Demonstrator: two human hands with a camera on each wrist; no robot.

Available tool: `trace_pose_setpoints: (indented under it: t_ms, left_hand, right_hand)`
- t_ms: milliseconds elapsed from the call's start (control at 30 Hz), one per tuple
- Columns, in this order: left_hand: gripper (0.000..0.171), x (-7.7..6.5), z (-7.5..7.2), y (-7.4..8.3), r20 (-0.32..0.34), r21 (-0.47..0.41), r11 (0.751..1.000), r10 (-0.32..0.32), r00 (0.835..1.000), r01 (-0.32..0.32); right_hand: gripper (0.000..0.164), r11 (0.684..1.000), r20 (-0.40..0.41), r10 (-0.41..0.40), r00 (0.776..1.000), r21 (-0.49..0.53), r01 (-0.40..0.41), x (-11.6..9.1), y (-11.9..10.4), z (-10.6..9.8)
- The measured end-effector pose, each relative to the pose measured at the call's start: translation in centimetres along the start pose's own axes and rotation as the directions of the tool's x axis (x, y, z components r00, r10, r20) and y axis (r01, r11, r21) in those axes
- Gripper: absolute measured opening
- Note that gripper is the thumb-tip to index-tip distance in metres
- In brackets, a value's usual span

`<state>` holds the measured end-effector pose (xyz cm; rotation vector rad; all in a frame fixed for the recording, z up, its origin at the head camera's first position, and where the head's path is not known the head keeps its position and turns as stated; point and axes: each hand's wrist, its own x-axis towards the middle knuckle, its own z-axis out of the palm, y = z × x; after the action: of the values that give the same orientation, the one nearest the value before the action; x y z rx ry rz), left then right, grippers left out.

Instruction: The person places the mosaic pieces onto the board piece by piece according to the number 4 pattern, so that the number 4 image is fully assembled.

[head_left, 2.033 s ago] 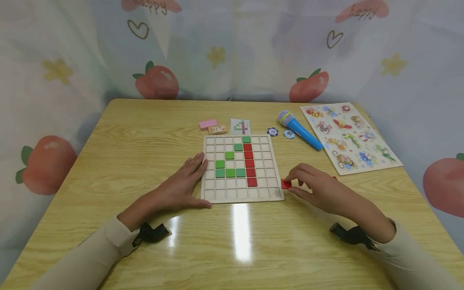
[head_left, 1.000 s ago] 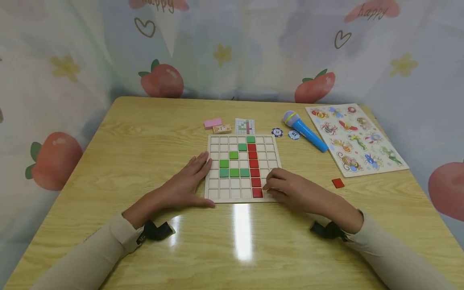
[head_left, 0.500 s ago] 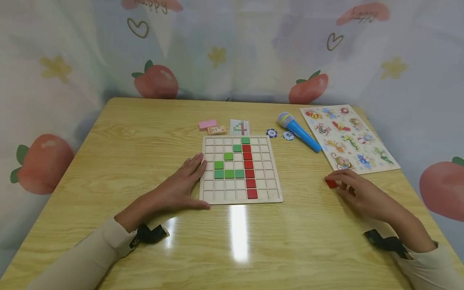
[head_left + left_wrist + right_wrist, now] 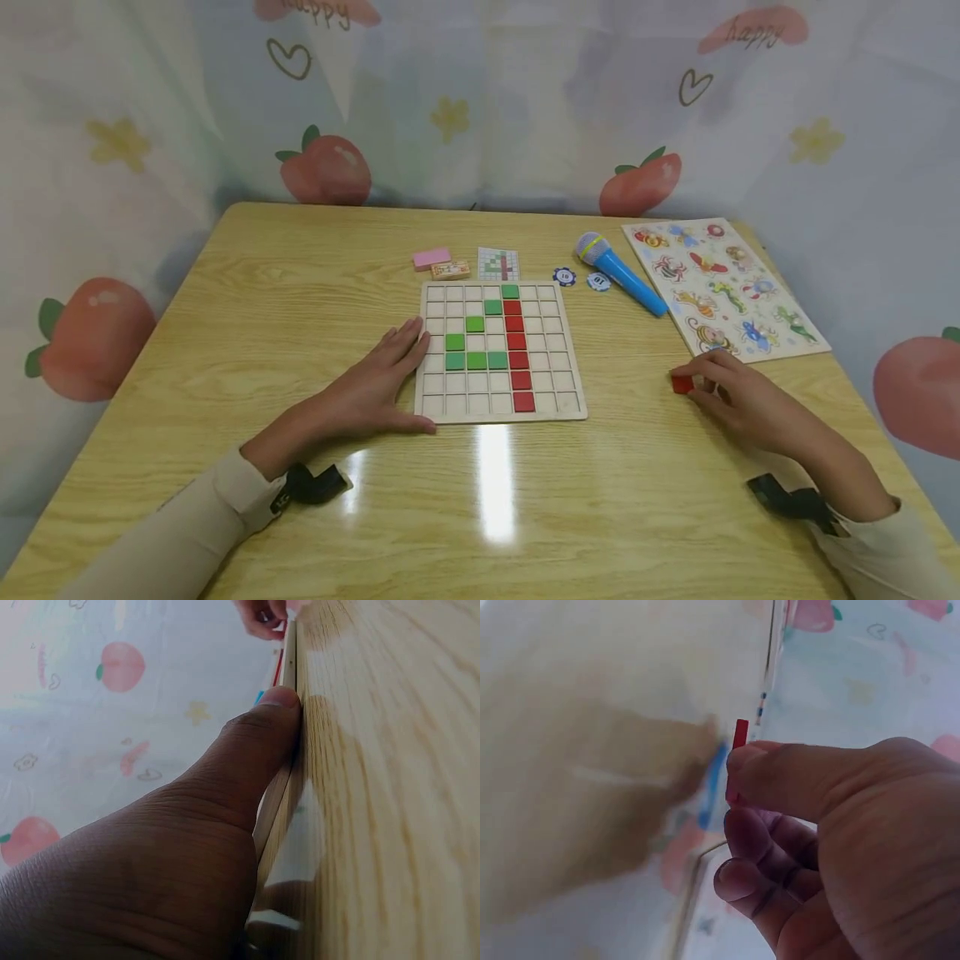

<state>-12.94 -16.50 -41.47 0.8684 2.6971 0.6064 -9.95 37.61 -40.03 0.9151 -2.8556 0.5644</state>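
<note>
A wooden grid board [image 4: 555, 358] lies in the middle of the table, with several green tiles [image 4: 475, 323] and a straight column of red tiles [image 4: 516, 341] set in its cells. My left hand [image 4: 367, 383] rests against it, fingers along the left edge and thumb at the front left corner; the left wrist view shows the thumb [image 4: 255, 742] pressed to the board's side. To the right, my right hand [image 4: 750, 408] pinches a loose red square tile [image 4: 682, 384] between thumb and fingers. That tile [image 4: 739, 735] appears edge-on in the right wrist view.
Behind the board lie a small pattern card [image 4: 498, 263], a pink block [image 4: 431, 259], a small printed box [image 4: 450, 270] and two poker chips [image 4: 564, 277]. A blue toy microphone [image 4: 622, 274] and an insect puzzle board [image 4: 723, 287] lie at the back right.
My right hand has set a red tile in the column's bottom cell, moved right and taken hold of another red tile, which is now tipped up. My left hand stays at the board.
</note>
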Motion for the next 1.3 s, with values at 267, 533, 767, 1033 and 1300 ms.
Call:
trace_pose_setpoints:
  t_ms: [267, 533, 767, 1033, 1300]
  left_hand:
    - [0.137, 0.2, -0.2, 0.1, 0.013, -0.005, 1.000, -0.014, 1.000, 0.014]
    - [0.136, 0.4, 0.0, 0.1, 0.007, -0.012, 1.000, -0.001, 1.000, 0.001]
    - [0.137, 0.6, 0.1, 0.3, 0.008, -0.005, 1.000, 0.008, 1.000, -0.008]
    - [0.136, 0.6, 0.2, 0.8, 0.014, 0.000, 1.000, 0.006, 1.000, -0.006]
    - [0.136, 0.4, -0.1, 1.2, 0.021, 0.001, 1.000, 0.008, 1.000, -0.008]
  right_hand:
    - [0.037, 0.992, 0.012, -0.109, 0.994, 0.061, 0.108, 6.1, -4.2, -0.2]
    - [0.025, 0.988, 0.174, -0.108, 0.979, 0.126, 0.087, 12.1, -7.1, 1.4]
    - [0.018, 0.980, 0.273, -0.106, 0.956, 0.191, 0.054, 14.5, -7.8, 3.3]
    - [0.016, 0.979, 0.279, -0.121, 0.953, 0.193, 0.068, 14.7, -8.2, 3.7]
    - [0.017, 0.983, 0.265, -0.134, 0.955, 0.155, 0.095, 13.9, -8.5, 3.8]
